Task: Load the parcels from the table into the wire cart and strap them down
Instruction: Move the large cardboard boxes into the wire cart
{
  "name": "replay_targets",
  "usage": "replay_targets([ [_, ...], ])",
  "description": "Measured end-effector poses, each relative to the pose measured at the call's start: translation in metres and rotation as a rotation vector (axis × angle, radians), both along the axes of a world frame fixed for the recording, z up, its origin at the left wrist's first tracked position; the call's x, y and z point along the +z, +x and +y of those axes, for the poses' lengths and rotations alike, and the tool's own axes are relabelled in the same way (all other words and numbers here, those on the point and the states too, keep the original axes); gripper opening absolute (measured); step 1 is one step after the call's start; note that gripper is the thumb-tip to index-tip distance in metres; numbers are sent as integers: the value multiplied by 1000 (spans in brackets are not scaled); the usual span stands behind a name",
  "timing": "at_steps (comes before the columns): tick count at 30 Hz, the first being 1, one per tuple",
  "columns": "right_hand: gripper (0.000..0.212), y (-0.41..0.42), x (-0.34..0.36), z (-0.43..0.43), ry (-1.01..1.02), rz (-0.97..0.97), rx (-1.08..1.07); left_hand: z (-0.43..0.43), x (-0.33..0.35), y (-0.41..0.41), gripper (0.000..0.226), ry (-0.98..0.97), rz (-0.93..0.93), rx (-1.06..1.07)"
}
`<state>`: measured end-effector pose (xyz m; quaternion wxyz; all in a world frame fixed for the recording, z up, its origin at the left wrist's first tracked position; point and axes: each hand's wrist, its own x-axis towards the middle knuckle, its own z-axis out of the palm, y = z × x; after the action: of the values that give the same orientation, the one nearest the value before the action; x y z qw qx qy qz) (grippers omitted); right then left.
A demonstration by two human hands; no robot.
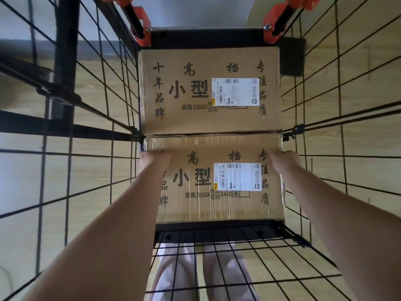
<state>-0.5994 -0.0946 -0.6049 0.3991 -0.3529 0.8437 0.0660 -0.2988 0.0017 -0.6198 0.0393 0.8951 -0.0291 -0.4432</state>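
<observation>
— While the near box (217, 181) sits on the cart (104, 135) floor, touching the far box (208, 92), which step?

— Loading. Left hand (152, 159) and right hand (282, 158) clasp its far corners; next, release it, then strap.

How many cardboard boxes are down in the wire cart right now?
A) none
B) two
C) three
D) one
B: the far box and the near box sit side by side in the cart, with the left hand and right hand on the near one.
</observation>
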Motion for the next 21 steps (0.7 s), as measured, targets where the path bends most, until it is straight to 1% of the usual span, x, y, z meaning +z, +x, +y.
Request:
replay_targets([
  [4,33,0,-4,2,-17,-31,-34,-4,5,3,57,58,-62,-96],
  [7,32,1,-7,-1,-29,-26,-2,-7,7,0,58,33,-45,-83],
  [9,39,5,-6,-2,-94,-42,-9,-11,12,-6,70,4,-95,-40],
  [10,48,7,-4,-3,-134,-49,-7,-12,17,-11,73,-11,-145,-29],
  [11,57,9,-1,-4,-168,-59,9,-14,22,-15,71,-30,-189,-42],
  [13,66,11,4,-8,-218,-77,62,-19,29,-20,62,-61,-255,-39],
  [16,68,13,6,-16,-235,-63,120,-24,30,-21,62,-106,-272,79],
  [17,68,13,7,-18,-232,-46,137,-24,30,-21,58,-109,-291,91],
  [19,69,15,9,-19,-241,-14,185,-19,33,-24,43,-113,-377,59],
  [20,69,17,10,-18,-265,-6,223,-16,35,-26,38,-150,-427,18],
  [21,70,18,12,-17,-298,-3,269,-13,35,-26,39,-198,-473,-57],
])
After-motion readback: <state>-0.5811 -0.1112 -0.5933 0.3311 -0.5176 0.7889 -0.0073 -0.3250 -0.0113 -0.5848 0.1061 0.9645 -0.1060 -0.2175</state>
